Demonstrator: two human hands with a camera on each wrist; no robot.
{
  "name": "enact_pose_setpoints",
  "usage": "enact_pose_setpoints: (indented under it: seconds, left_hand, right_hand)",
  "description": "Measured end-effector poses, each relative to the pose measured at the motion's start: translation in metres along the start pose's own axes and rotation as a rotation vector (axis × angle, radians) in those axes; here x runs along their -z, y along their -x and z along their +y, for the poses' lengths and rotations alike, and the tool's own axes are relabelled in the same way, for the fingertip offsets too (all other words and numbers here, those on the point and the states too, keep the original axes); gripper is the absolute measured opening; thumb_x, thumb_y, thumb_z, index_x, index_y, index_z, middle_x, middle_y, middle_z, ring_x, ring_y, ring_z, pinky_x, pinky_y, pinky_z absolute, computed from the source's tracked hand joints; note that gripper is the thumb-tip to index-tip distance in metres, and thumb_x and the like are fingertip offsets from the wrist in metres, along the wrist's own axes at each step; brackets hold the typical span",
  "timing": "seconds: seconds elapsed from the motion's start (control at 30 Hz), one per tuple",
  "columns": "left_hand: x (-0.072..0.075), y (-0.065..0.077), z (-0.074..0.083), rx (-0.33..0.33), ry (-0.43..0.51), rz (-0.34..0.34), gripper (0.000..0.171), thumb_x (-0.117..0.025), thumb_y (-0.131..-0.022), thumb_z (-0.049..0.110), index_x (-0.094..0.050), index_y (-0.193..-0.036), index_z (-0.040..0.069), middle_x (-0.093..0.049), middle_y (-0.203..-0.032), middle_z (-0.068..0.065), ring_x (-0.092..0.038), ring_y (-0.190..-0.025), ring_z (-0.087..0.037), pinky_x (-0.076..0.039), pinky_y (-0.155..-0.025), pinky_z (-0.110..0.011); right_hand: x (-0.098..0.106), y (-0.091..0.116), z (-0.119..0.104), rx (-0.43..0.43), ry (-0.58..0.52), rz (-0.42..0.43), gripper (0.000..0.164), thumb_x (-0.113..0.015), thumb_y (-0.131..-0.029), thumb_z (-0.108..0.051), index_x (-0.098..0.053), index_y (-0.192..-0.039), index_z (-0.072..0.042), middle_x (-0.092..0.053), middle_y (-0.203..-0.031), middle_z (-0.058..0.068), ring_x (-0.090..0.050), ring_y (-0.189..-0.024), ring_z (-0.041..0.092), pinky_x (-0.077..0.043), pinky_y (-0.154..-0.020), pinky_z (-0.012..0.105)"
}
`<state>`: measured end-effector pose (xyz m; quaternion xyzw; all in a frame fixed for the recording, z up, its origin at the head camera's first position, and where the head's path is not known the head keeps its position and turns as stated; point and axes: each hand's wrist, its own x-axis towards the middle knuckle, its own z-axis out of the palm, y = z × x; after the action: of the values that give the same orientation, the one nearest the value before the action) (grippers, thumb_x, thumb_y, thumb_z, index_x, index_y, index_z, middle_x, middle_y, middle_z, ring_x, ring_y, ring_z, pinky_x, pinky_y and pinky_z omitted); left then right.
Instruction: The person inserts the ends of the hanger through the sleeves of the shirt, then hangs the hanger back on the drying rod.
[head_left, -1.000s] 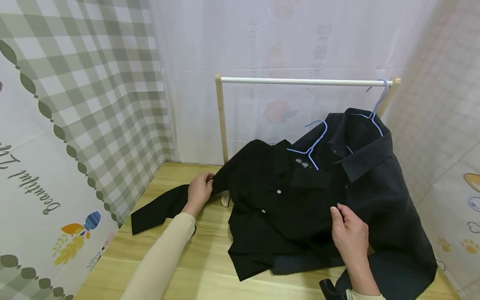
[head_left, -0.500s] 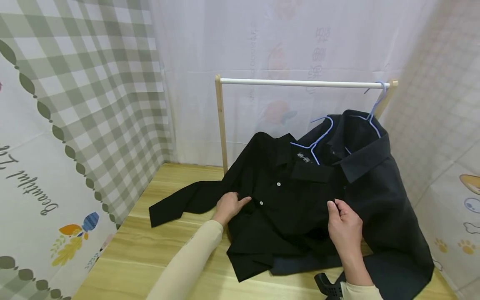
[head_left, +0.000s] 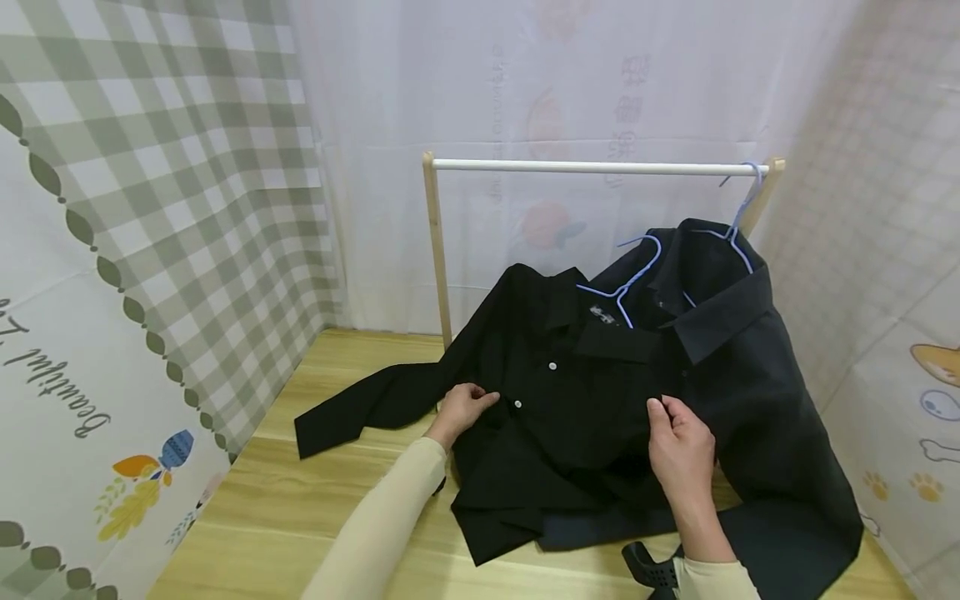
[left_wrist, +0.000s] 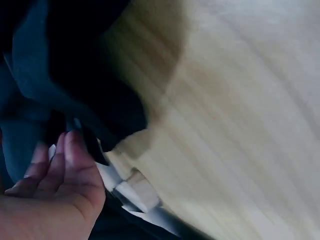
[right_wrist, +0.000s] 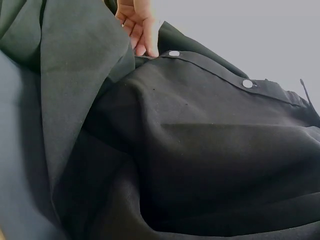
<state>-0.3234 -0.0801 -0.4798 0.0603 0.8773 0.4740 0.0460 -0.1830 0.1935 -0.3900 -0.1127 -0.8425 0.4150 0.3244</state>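
Observation:
A black long-sleeved shirt (head_left: 517,467) with white buttons is spread over the table, its left-hand sleeve (head_left: 345,408) lying out flat. A blue hanger (head_left: 622,290) pokes out of its collar, hook off the rail. My left hand (head_left: 459,414) pinches the shirt's front near the lower visible button (head_left: 517,404); in the right wrist view the left hand's fingertips (right_wrist: 152,54) meet the buttoned edge. My right hand (head_left: 684,450) pinches the shirt's other front edge between thumb and fingers. Dark cloth fills much of the right wrist view.
A second dark shirt (head_left: 780,400) hangs on another blue hanger (head_left: 742,221) hooked at the right end of the white rail (head_left: 600,167). Wooden posts (head_left: 435,242) hold the rail above the wood-grain table (head_left: 247,508). Checked and printed curtains (head_left: 262,167) enclose the space.
My left hand has moved right from the sleeve to the shirt's front beside the buttons. The sleeve has shifted right, and the loose hanger's hook sits slightly higher. My right hand keeps its hold.

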Motion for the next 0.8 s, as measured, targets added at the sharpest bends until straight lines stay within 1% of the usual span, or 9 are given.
enact_pose_setpoints:
  seconds: [0.1,0.23,0.3,0.37,0.43,0.47,0.57,0.67,0.8]
  left_hand:
    - [-0.005,-0.001,0.005,0.019,-0.024,-0.028,0.052,-0.069,-0.094,0.030,-0.058,-0.125,-0.011,-0.064,-0.115,-0.024,-0.062,-0.106,-0.036,-0.049,-0.091,-0.046]
    - [-0.009,-0.002,0.008,-0.013,-0.049,0.005,0.025,-0.068,-0.094,0.016,-0.060,-0.081,-0.004,-0.055,-0.072,-0.011,-0.054,-0.070,-0.026,-0.044,-0.066,-0.033]
    - [-0.008,-0.003,0.008,-0.019,-0.015,0.038,0.037,-0.065,-0.096,0.014,-0.045,-0.066,0.007,-0.039,-0.061,-0.005,-0.040,-0.057,-0.020,-0.033,-0.058,-0.030]
    - [0.000,-0.002,0.007,-0.004,0.080,0.052,0.040,-0.061,-0.098,0.015,-0.039,-0.066,0.011,-0.033,-0.060,-0.001,-0.033,-0.055,-0.017,-0.029,-0.057,-0.029]
    - [0.013,-0.002,0.006,0.012,0.191,0.055,0.038,-0.058,-0.101,0.018,-0.039,-0.070,0.008,-0.034,-0.062,-0.004,-0.032,-0.055,-0.019,-0.030,-0.056,-0.031]
    - [0.021,-0.002,0.005,0.022,0.250,0.046,0.032,-0.056,-0.102,0.020,-0.047,-0.076,0.004,-0.044,-0.067,-0.007,-0.042,-0.058,-0.020,-0.036,-0.059,-0.031]
    - [0.049,-0.003,0.002,0.070,0.421,-0.002,0.032,-0.052,-0.104,0.023,-0.059,-0.106,-0.008,-0.061,-0.101,-0.024,-0.061,-0.089,-0.032,-0.049,-0.083,-0.039]
    - [0.078,-0.003,-0.004,0.121,0.540,-0.028,0.038,-0.050,-0.106,0.027,-0.061,-0.119,-0.006,-0.060,-0.125,-0.022,-0.061,-0.113,-0.029,-0.042,-0.104,-0.045]
    - [0.116,-0.004,-0.010,0.136,0.714,0.005,0.027,-0.047,-0.107,0.027,-0.064,-0.096,0.009,-0.066,-0.090,-0.003,-0.066,-0.082,-0.014,-0.048,-0.092,-0.037]
  right_hand:
    - [0.001,0.001,0.000,-0.010,0.003,-0.009,0.026,-0.059,-0.101,-0.021,-0.072,-0.109,0.001,-0.069,-0.083,0.015,-0.046,-0.073,-0.005,-0.039,-0.071,0.025]
    - [0.003,0.000,0.001,-0.010,0.015,-0.007,0.027,-0.059,-0.101,-0.021,-0.072,-0.109,0.001,-0.069,-0.085,0.016,-0.051,-0.073,0.005,-0.039,-0.069,0.023]
    - [0.003,-0.001,0.002,-0.012,0.017,-0.007,0.027,-0.058,-0.102,-0.021,-0.071,-0.110,0.001,-0.070,-0.089,0.019,-0.056,-0.078,0.014,-0.039,-0.072,0.025]
    - [0.002,-0.002,0.004,-0.015,0.012,-0.009,0.028,-0.057,-0.102,-0.020,-0.070,-0.110,0.003,-0.070,-0.097,0.022,-0.060,-0.086,0.024,-0.041,-0.076,0.031]
    - [0.000,-0.004,0.006,-0.023,-0.002,-0.016,0.029,-0.055,-0.103,-0.020,-0.069,-0.111,0.005,-0.069,-0.102,0.024,-0.061,-0.094,0.033,-0.042,-0.082,0.039]
    - [0.000,-0.004,0.007,-0.030,-0.010,-0.019,0.030,-0.055,-0.103,-0.019,-0.068,-0.111,0.006,-0.068,-0.104,0.026,-0.061,-0.098,0.037,-0.043,-0.084,0.043]
    - [-0.003,-0.006,0.011,-0.061,-0.028,-0.028,0.031,-0.054,-0.103,-0.018,-0.067,-0.113,0.008,-0.066,-0.110,0.029,-0.058,-0.105,0.044,-0.042,-0.092,0.053]
    - [-0.005,-0.007,0.016,-0.096,-0.037,-0.038,0.032,-0.054,-0.103,-0.018,-0.065,-0.115,0.010,-0.064,-0.115,0.031,-0.056,-0.110,0.047,-0.040,-0.096,0.056]
    - [-0.010,-0.007,0.022,-0.126,-0.051,-0.053,0.033,-0.054,-0.103,-0.018,-0.064,-0.117,0.010,-0.063,-0.117,0.031,-0.056,-0.111,0.045,-0.040,-0.096,0.055]
